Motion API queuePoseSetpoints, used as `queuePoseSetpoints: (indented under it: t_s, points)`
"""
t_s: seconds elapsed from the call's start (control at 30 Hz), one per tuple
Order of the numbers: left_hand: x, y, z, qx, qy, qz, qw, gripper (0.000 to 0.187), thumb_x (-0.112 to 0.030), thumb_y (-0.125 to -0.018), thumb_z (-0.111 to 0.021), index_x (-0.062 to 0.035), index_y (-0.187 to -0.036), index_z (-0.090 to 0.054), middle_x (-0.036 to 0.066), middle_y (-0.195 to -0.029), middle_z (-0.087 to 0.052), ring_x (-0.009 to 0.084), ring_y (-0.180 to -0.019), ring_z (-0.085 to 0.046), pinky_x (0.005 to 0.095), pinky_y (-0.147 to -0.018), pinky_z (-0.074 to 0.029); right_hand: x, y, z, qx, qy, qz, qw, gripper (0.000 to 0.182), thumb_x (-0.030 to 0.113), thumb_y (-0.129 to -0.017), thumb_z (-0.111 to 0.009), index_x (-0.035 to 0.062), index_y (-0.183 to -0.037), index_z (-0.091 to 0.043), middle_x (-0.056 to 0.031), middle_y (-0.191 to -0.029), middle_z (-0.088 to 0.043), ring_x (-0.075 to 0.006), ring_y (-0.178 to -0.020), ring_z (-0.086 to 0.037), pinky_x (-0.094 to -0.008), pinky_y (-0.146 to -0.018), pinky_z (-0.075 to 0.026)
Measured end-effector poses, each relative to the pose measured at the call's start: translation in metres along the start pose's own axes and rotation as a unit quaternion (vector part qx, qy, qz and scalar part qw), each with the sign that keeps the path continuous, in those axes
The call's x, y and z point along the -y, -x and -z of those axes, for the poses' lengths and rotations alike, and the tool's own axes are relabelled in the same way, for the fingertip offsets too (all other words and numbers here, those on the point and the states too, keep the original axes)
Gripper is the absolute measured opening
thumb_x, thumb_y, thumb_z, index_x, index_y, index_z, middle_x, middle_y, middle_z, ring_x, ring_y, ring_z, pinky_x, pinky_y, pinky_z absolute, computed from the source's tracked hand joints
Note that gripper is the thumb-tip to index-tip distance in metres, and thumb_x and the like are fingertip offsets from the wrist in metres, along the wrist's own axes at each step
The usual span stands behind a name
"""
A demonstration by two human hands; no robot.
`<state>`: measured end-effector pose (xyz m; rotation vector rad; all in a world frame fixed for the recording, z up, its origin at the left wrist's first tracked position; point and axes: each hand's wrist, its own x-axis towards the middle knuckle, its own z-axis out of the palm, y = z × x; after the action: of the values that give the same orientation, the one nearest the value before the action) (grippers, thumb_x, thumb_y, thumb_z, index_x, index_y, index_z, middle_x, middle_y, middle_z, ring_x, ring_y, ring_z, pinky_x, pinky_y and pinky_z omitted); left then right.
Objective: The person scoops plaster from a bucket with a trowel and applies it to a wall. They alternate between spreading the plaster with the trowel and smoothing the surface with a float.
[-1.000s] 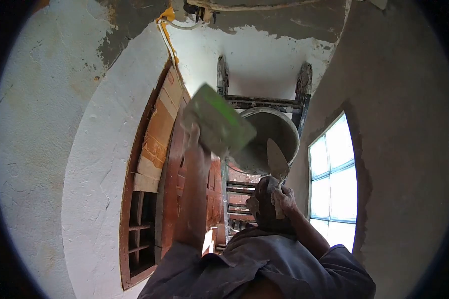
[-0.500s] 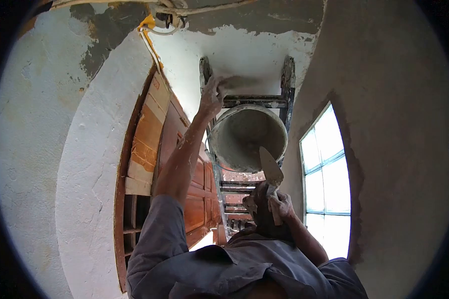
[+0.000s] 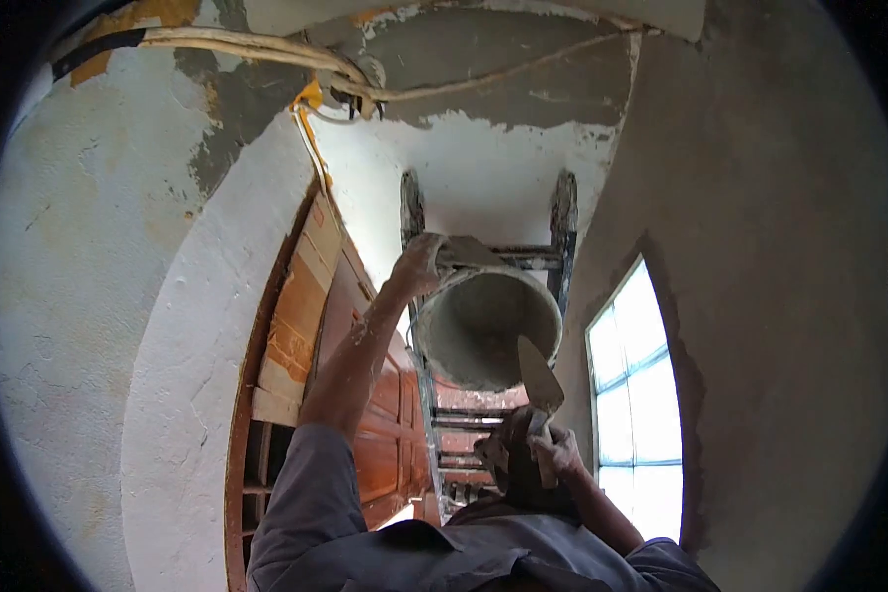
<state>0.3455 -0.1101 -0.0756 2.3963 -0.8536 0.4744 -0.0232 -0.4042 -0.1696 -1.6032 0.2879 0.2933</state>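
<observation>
My left hand [image 3: 421,260], smeared with plaster, is wrapped round a flat grey plastering float [image 3: 472,253] at the bucket's upper left rim. The float's blade reaches right across the far rim; its handle is hidden in my fingers. My right hand [image 3: 558,452] grips a pointed trowel [image 3: 537,377] by its handle, blade upward, the tip overlapping the bucket's near rim in this view. The large grey bucket [image 3: 444,340] tips its mouth toward me, its inner wall coated with mortar.
A dark ladder [image 3: 562,222] stands behind and below the bucket. Left are a brown panelled door [image 3: 390,444] and cardboard [image 3: 301,296] on its frame. A bright window [image 3: 636,395] is on the right. Cables [image 3: 257,41] cross the top, over partly plastered wall.
My left hand has come down with the float, from above the bucket to its rim. The view has tilted upward, so the bucket and trowel sit lower. My right hand keeps its grip.
</observation>
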Motion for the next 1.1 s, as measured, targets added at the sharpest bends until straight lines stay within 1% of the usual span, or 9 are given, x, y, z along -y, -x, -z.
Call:
queuePoseSetpoints:
  t_s: [0.13, 0.17, 0.23, 0.33, 0.43, 0.57, 0.83, 0.93, 1.1]
  points:
    - [-0.006, 0.0, -0.002, 0.022, 0.08, 0.028, 0.996, 0.062, -0.01, -0.072, -0.082, -0.0024, -0.125, -0.051, 0.015, -0.121, -0.052, 0.0303, -0.114, -0.057, 0.0379, -0.095, -0.05, 0.009, -0.031, 0.005, -0.21, 0.192, 0.136, 0.949, 0.027, 0.017, -0.079, -0.078, 0.0003, -0.094, -0.063, -0.006, -0.08, -0.065, -0.0189, -0.074, -0.064, -0.0342, -0.066, -0.051]
    - [-0.006, 0.003, -0.006, -0.031, 0.087, -0.04, 0.995, 0.059, -0.009, -0.075, -0.08, -0.0028, -0.124, -0.049, 0.014, -0.116, -0.051, 0.0278, -0.111, -0.057, 0.036, -0.093, -0.051, 0.013, -0.046, 0.007, -0.263, 0.202, 0.162, 0.929, 0.033, 0.016, -0.076, -0.079, -0.0007, -0.099, -0.062, -0.01, -0.09, -0.066, -0.0229, -0.085, -0.064, -0.0374, -0.072, -0.052]
    - [-0.023, 0.004, 0.007, -0.002, 0.094, 0.021, 0.995, 0.056, -0.008, -0.077, -0.079, -0.0026, -0.124, -0.049, 0.013, -0.117, -0.05, 0.0259, -0.111, -0.056, 0.0347, -0.093, -0.051, 0.004, -0.102, 0.024, -0.35, 0.112, 0.129, 0.921, 0.042, 0.014, -0.075, -0.08, -0.0016, -0.108, -0.06, -0.0128, -0.101, -0.065, -0.0234, -0.091, -0.062, -0.0368, -0.077, -0.052]
    - [0.014, 0.004, -0.021, 0.034, 0.148, 0.026, 0.988, 0.052, -0.009, -0.081, -0.075, -0.0025, -0.125, -0.048, 0.011, -0.124, -0.047, 0.0235, -0.115, -0.055, 0.0349, -0.096, -0.051, 0.016, -0.15, 0.03, -0.322, -0.113, 0.171, 0.924, 0.039, 0.013, -0.077, -0.078, -0.003, -0.108, -0.062, -0.0115, -0.103, -0.067, -0.0205, -0.087, -0.063, -0.0351, -0.075, -0.052]
    - [0.002, 0.002, -0.005, 0.029, 0.155, 0.026, 0.987, 0.053, -0.017, -0.08, -0.077, -0.0043, -0.124, -0.051, 0.013, -0.125, -0.05, 0.0279, -0.114, -0.056, 0.0379, -0.096, -0.051, 0.025, -0.157, 0.031, -0.194, 0.016, 0.075, 0.978, 0.027, 0.01, -0.078, -0.076, -0.0024, -0.099, -0.067, -0.0082, -0.094, -0.069, -0.0175, -0.08, -0.063, -0.0327, -0.071, -0.051]
    - [-0.021, -0.004, 0.011, 0.02, 0.053, 0.043, 0.997, 0.053, -0.021, -0.077, -0.078, -0.0065, -0.121, -0.054, 0.016, -0.118, -0.056, 0.0355, -0.111, -0.058, 0.042, -0.095, -0.051, 0.013, -0.149, 0.014, -0.159, -0.056, 0.084, 0.982, 0.014, 0.006, -0.077, -0.074, 0.0007, -0.088, -0.068, -0.0047, -0.084, -0.069, -0.0156, -0.071, -0.064, -0.0313, -0.064, -0.051]
    - [-0.035, 0.003, 0.025, 0.027, 0.051, 0.061, 0.996, 0.053, -0.021, -0.074, -0.079, -0.0063, -0.119, -0.055, 0.016, -0.116, -0.057, 0.0371, -0.111, -0.058, 0.0451, -0.094, -0.051, 0.056, -0.033, 0.015, -0.211, -0.101, 0.054, 0.971, 0.009, 0.005, -0.078, -0.068, -0.0026, -0.083, -0.067, -0.0065, -0.075, -0.066, -0.017, -0.065, -0.063, -0.0301, -0.059, -0.049]
    - [-0.033, 0.005, 0.023, -0.017, -0.058, -0.011, 0.998, 0.053, -0.022, -0.073, -0.08, -0.0071, -0.118, -0.056, 0.015, -0.114, -0.057, 0.0367, -0.112, -0.058, 0.0456, -0.092, -0.051, 0.071, 0.001, 0.023, -0.192, -0.083, -0.008, 0.978, 0.01, 0.004, -0.078, -0.068, -0.0039, -0.084, -0.067, -0.0077, -0.076, -0.066, -0.0168, -0.064, -0.063, -0.0295, -0.056, -0.049]
    - [-0.028, 0.003, 0.025, 0.019, -0.041, 0.027, 0.999, 0.054, -0.021, -0.075, -0.078, -0.0102, -0.123, -0.056, 0.013, -0.12, -0.058, 0.0343, -0.116, -0.057, 0.048, -0.092, -0.051, 0.059, 0.022, 0.011, -0.181, -0.033, -0.007, 0.983, 0.009, 0.005, -0.076, -0.071, -0.002, -0.078, -0.066, -0.0059, -0.071, -0.064, -0.0152, -0.061, -0.061, -0.0301, -0.053, -0.047]
